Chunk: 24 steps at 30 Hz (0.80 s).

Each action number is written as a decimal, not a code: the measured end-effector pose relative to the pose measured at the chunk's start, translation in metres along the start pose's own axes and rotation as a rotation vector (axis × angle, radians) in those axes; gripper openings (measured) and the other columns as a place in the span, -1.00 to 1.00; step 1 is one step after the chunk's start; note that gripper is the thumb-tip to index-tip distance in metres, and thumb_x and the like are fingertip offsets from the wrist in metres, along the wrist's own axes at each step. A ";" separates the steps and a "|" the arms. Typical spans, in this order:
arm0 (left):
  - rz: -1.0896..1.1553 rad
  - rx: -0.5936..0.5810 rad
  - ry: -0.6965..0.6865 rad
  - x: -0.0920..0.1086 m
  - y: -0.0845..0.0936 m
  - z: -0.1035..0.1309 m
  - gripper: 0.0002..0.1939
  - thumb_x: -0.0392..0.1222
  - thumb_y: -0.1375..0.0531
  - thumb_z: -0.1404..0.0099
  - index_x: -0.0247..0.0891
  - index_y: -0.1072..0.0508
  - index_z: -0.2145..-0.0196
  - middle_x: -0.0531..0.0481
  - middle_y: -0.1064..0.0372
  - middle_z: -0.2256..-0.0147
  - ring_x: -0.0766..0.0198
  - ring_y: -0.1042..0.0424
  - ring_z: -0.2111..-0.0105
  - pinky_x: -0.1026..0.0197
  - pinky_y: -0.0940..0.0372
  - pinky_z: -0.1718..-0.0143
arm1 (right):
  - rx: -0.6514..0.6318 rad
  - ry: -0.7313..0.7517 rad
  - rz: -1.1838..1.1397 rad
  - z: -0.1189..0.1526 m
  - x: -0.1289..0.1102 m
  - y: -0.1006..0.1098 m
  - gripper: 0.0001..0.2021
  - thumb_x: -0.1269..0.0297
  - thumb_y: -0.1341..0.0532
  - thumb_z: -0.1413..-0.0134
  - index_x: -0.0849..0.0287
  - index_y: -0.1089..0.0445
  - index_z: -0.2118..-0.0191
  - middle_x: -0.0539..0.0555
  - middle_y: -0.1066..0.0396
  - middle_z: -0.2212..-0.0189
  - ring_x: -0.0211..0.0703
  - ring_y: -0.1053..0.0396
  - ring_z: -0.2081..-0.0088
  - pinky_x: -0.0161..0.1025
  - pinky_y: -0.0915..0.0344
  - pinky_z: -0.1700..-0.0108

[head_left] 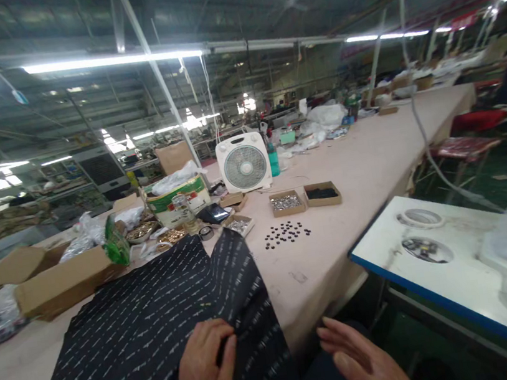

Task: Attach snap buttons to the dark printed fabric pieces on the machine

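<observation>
Dark fabric with rows of light dashes [149, 318] lies over the near left of the table, one flap raised toward the middle. My left hand [207, 363] rests on this fabric, thumb and fingers curled at a fold and pinching it. To the right of the cloth, my right hand [359, 357] is in the air near the table's front edge, its fingers stretched and holding nothing. Beyond the fabric, several small black round pieces [287, 234] are scattered on the tabletop.
Behind the pieces are a box of silvery parts [287, 203], a box of black parts [322, 194] and a white fan [244, 162]. An open carton [68, 282] sits left. A white machine table [435, 271] with a blue edge stands right.
</observation>
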<state>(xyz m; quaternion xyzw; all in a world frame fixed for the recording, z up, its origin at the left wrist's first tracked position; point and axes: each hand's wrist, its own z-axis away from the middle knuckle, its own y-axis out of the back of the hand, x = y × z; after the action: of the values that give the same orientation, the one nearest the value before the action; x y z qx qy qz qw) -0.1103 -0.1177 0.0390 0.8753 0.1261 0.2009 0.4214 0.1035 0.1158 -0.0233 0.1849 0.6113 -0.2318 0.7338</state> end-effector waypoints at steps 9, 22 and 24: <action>0.151 -0.141 -0.315 0.077 -0.044 -0.014 -0.66 -0.27 -0.22 -0.28 -0.18 -0.40 -0.02 -0.15 -0.42 0.01 0.00 -0.38 -0.02 -0.04 -0.38 -0.02 | 0.052 0.158 -0.052 -0.002 -0.039 -0.007 -0.58 -0.09 -0.28 -0.15 0.18 -0.59 0.13 0.13 -0.60 0.23 0.13 -0.50 0.15 -0.06 -0.39 0.05; 0.339 -0.876 -0.364 0.038 -0.082 -0.112 -0.78 -0.26 -0.06 -0.40 -0.16 -0.45 0.07 -0.05 -0.50 0.10 0.14 -0.45 0.06 0.10 -0.32 0.00 | 0.346 0.063 0.006 0.045 -0.002 0.082 -0.59 -0.02 -0.33 -0.07 0.20 -0.53 0.10 0.16 -0.57 0.29 0.10 -0.52 0.22 -0.03 -0.43 0.10; 0.343 -0.873 -0.250 0.056 -0.081 -0.118 -0.80 -0.23 0.00 -0.42 -0.19 -0.41 0.14 -0.05 -0.48 0.21 0.14 -0.46 0.18 0.12 -0.31 0.13 | 0.572 0.170 0.279 0.053 -0.013 0.089 -0.51 0.07 -0.32 -0.06 0.21 -0.45 -0.07 0.26 -0.55 0.10 0.19 -0.51 0.08 0.08 -0.41 -0.01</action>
<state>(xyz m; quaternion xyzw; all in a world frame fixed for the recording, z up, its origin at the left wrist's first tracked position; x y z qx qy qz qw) -0.1188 0.0346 0.0557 0.6423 -0.1676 0.1947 0.7221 0.1948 0.1614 -0.0014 0.4840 0.5493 -0.2750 0.6232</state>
